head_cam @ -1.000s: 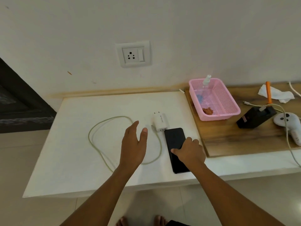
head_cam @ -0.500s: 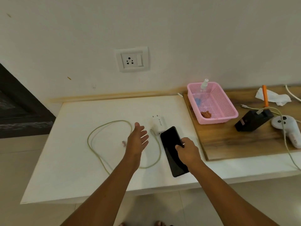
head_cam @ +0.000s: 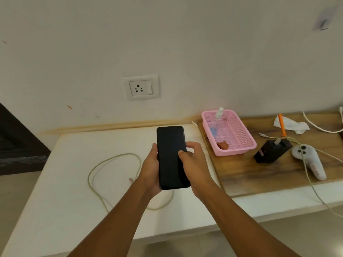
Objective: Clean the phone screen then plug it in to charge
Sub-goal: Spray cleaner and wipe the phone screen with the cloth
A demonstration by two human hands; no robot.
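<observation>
A black phone [head_cam: 171,156] with a dark screen is held upright above the white counter [head_cam: 65,182], screen facing me. My left hand [head_cam: 151,169] grips its left edge from behind. My right hand [head_cam: 194,164] holds its right edge, thumb resting on the screen. A pale green charging cable [head_cam: 111,158] lies looped on the counter below, its small connector [head_cam: 131,180] beside my left wrist. The white adapter is hidden behind the phone. A wall socket [head_cam: 141,87] with a switch sits on the wall above.
A pink basket [head_cam: 239,143] with a spray bottle [head_cam: 219,115] and a blue cloth stands on a wooden board [head_cam: 259,169] at the right. On that board lie a black box [head_cam: 271,151], a white controller [head_cam: 308,162], a tissue [head_cam: 291,125], an orange tool and white cables.
My right hand lifted the phone off the counter and my left hand came over to take hold of it; the phone now stands upright between both hands. The view tilted upward.
</observation>
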